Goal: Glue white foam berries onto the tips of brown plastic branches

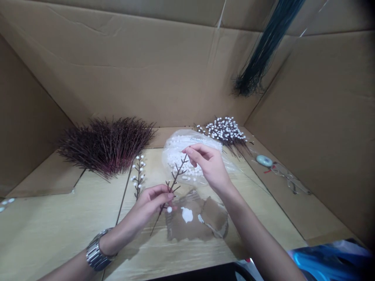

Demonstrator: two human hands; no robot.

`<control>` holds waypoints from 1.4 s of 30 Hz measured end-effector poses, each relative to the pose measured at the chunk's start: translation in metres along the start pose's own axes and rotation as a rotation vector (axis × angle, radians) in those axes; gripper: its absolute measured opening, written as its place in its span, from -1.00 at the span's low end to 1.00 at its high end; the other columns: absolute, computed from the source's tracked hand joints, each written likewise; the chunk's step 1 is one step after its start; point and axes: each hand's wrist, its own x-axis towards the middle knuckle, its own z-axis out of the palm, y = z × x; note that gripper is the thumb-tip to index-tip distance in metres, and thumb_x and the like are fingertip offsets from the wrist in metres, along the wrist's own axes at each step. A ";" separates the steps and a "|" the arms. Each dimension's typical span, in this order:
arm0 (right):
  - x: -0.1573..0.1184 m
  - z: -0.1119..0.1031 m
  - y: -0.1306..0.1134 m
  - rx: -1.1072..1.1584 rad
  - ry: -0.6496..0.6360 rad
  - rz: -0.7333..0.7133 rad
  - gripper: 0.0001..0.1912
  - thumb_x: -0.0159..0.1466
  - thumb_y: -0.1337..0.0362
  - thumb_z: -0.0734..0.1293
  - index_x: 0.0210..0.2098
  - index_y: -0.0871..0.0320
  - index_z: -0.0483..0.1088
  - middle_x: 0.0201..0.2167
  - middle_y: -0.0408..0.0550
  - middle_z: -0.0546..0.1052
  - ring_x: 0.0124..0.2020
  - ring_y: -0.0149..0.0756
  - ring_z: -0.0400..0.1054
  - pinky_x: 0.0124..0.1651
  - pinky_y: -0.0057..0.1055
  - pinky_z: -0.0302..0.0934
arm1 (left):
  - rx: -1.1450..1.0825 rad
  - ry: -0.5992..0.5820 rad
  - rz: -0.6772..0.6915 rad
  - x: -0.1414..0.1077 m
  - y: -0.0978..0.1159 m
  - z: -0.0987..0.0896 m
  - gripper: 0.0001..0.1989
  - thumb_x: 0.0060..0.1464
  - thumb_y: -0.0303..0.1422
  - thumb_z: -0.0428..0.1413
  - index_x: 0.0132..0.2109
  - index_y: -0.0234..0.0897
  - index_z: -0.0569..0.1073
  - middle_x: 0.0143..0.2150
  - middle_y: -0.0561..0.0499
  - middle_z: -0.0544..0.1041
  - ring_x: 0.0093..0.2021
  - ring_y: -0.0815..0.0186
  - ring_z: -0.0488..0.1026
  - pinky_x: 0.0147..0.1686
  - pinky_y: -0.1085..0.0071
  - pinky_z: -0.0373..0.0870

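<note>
My left hand (158, 199) is closed round the lower stem of a brown artificial twig (176, 175) with short side branches. One white berry bead (169, 209) sits low on it, by my fingers. My right hand (205, 158) pinches at the twig's top tip; whether a bead is also between those fingertips is hidden. Behind the hands lies a clear plastic bag (172, 146) of white beads. In front of it is a cardboard piece (178, 228) with a patch of white glue (186, 214). A beaded twig (138, 175) lies left of the held one.
Bare brown twigs (108, 144) form a large pile at the back left, and white-beaded twigs (225, 130) a bunch at the back right. Glasses (288, 177) and a pale green oval object (264, 160) lie right. Dark strands (263, 54) hang above. Cardboard walls (131, 70) enclose the table.
</note>
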 end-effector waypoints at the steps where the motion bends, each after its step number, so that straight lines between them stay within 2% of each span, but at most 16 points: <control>1: -0.002 -0.002 0.001 0.005 0.003 -0.008 -0.79 0.29 0.10 0.39 -0.24 0.11 0.56 -0.52 -0.22 0.39 -0.48 -0.43 0.22 -0.37 -0.42 0.16 | -0.011 -0.002 -0.002 0.000 0.001 0.000 -0.80 0.09 -0.25 0.32 -0.29 -0.31 0.57 -0.35 0.08 0.49 -0.30 0.30 0.50 -0.14 0.28 0.50; 3: -0.008 -0.010 0.005 -0.004 0.030 -0.021 -0.74 0.34 0.08 0.35 -0.09 0.08 0.52 -0.46 -0.20 0.43 -0.46 -0.41 0.25 -0.37 -0.42 0.17 | -0.036 -0.013 -0.006 -0.001 0.002 -0.001 -0.80 0.09 -0.25 0.33 -0.28 -0.31 0.58 -0.34 0.08 0.49 -0.31 0.32 0.49 -0.15 0.30 0.50; 4: -0.012 -0.016 0.007 -0.046 0.051 -0.029 -0.75 0.35 0.09 0.34 -0.10 0.09 0.50 -0.44 -0.19 0.44 -0.44 -0.39 0.27 -0.36 -0.41 0.18 | -0.043 -0.022 -0.008 -0.001 0.003 -0.002 -0.80 0.09 -0.25 0.33 -0.26 -0.30 0.59 -0.33 0.09 0.49 -0.30 0.32 0.50 -0.15 0.31 0.49; 6: -0.023 -0.029 0.015 -0.257 0.044 -0.052 -0.80 0.37 0.12 0.32 -0.24 0.11 0.48 -0.41 -0.15 0.47 -0.40 -0.36 0.32 -0.31 -0.39 0.21 | -0.040 -0.034 0.001 -0.002 0.005 -0.004 -0.81 0.12 -0.25 0.32 -0.22 -0.28 0.59 -0.30 0.08 0.51 -0.27 0.32 0.53 -0.13 0.32 0.48; 8: -0.030 -0.041 0.023 -0.619 -0.108 -0.064 -0.78 0.41 0.19 0.28 -0.31 0.13 0.47 -0.35 -0.09 0.52 -0.30 -0.29 0.38 -0.20 -0.35 0.24 | -0.018 -0.035 0.026 -0.003 0.008 -0.006 -0.82 0.14 -0.26 0.31 -0.19 -0.27 0.59 -0.27 0.07 0.53 -0.24 0.31 0.54 -0.09 0.31 0.47; 10: -0.032 -0.047 0.032 -0.960 -0.292 -0.042 -0.76 0.44 0.29 0.21 -0.23 0.14 0.50 -0.22 -0.01 0.56 -0.15 -0.22 0.42 -0.06 -0.32 0.25 | -0.001 -0.031 0.053 -0.005 0.012 -0.007 -0.82 0.14 -0.26 0.32 -0.18 -0.27 0.59 -0.26 0.06 0.54 -0.23 0.30 0.53 -0.09 0.31 0.47; 13: -0.018 -0.046 0.047 -1.191 -0.385 0.010 -0.68 0.45 0.39 0.13 -0.08 0.15 0.51 -0.07 0.08 0.56 0.01 -0.18 0.42 0.04 -0.33 0.23 | -0.001 -0.036 0.067 -0.008 0.019 -0.004 -0.80 0.12 -0.25 0.33 -0.19 -0.28 0.59 -0.25 0.05 0.54 -0.24 0.29 0.54 -0.12 0.31 0.47; 15: -0.002 -0.041 0.057 -1.228 -0.394 0.041 -0.68 0.45 0.40 0.13 -0.05 0.17 0.51 -0.08 0.13 0.57 -0.01 -0.16 0.44 0.00 -0.35 0.23 | -0.012 -0.059 0.065 -0.011 0.023 -0.002 -0.79 0.12 -0.24 0.32 -0.20 -0.28 0.58 -0.27 0.06 0.53 -0.29 0.30 0.55 -0.15 0.32 0.46; 18: 0.022 -0.034 0.072 -1.290 -0.445 0.091 -0.72 0.43 0.38 0.17 -0.14 0.20 0.54 -0.16 0.18 0.59 -0.10 -0.13 0.48 -0.07 -0.33 0.25 | -0.014 -0.093 0.064 -0.016 0.028 0.002 -0.79 0.14 -0.22 0.31 -0.21 -0.28 0.56 -0.32 0.08 0.51 -0.32 0.29 0.57 -0.19 0.35 0.44; 22: 0.040 -0.032 0.086 -1.326 -0.512 0.129 -0.79 0.43 0.26 0.25 -0.15 0.23 0.50 -0.13 0.08 0.58 -0.09 -0.19 0.48 0.00 -0.22 0.33 | 0.013 -0.098 0.075 -0.019 0.034 0.004 -0.79 0.15 -0.22 0.29 -0.24 -0.29 0.54 -0.36 0.09 0.49 -0.31 0.27 0.57 -0.23 0.38 0.41; 26: 0.046 -0.035 0.095 -1.307 -0.546 0.164 -0.74 0.41 0.13 0.31 -0.11 0.21 0.47 -0.11 -0.02 0.57 -0.08 -0.24 0.48 0.04 -0.14 0.38 | 0.036 -0.080 0.083 -0.015 0.033 0.000 -0.80 0.17 -0.22 0.27 -0.23 -0.29 0.55 -0.33 0.10 0.50 -0.30 0.31 0.56 -0.20 0.40 0.39; 31: 0.053 -0.036 0.104 -1.259 -0.495 0.199 -0.73 0.41 0.11 0.31 -0.12 0.20 0.47 -0.16 -0.05 0.57 -0.15 -0.27 0.48 -0.01 -0.18 0.39 | -0.012 -0.031 0.089 -0.009 0.028 -0.004 -0.79 0.15 -0.22 0.30 -0.18 -0.28 0.56 -0.28 0.09 0.49 -0.27 0.32 0.55 -0.15 0.36 0.45; 34: 0.049 -0.033 0.098 -1.219 -0.426 0.183 -0.79 0.42 0.20 0.28 -0.17 0.21 0.48 -0.23 -0.02 0.58 -0.19 -0.25 0.48 -0.05 -0.22 0.36 | -0.008 -0.001 0.118 -0.009 0.029 -0.002 -0.77 0.13 -0.21 0.30 -0.19 -0.28 0.56 -0.28 0.08 0.48 -0.30 0.31 0.53 -0.16 0.33 0.49; 37: 0.024 -0.028 0.076 -1.164 -0.345 0.124 -0.79 0.42 0.33 0.21 -0.18 0.20 0.50 -0.23 0.07 0.61 -0.18 -0.18 0.49 -0.06 -0.26 0.31 | 0.041 0.043 0.190 -0.010 0.032 0.000 -0.76 0.11 -0.20 0.31 -0.21 -0.29 0.56 -0.26 0.05 0.49 -0.27 0.30 0.48 -0.19 0.34 0.49; 40: -0.022 -0.022 0.044 -1.029 -0.251 0.017 -0.80 0.44 0.28 0.21 -0.06 0.11 0.46 -0.09 0.00 0.60 -0.09 -0.23 0.48 0.01 -0.32 0.30 | 0.104 0.085 0.282 -0.012 0.031 0.001 -0.79 0.14 -0.21 0.29 -0.22 -0.27 0.56 -0.23 0.04 0.50 -0.24 0.31 0.44 -0.19 0.38 0.46; 42: -0.056 -0.014 0.024 -0.650 -0.014 -0.095 -0.86 0.39 0.23 0.32 -0.09 0.07 0.47 -0.17 -0.04 0.60 -0.17 -0.25 0.49 -0.08 -0.36 0.36 | 0.129 0.085 0.305 -0.014 0.029 0.002 -0.81 0.17 -0.22 0.27 -0.22 -0.26 0.55 -0.24 0.05 0.50 -0.23 0.31 0.43 -0.18 0.40 0.43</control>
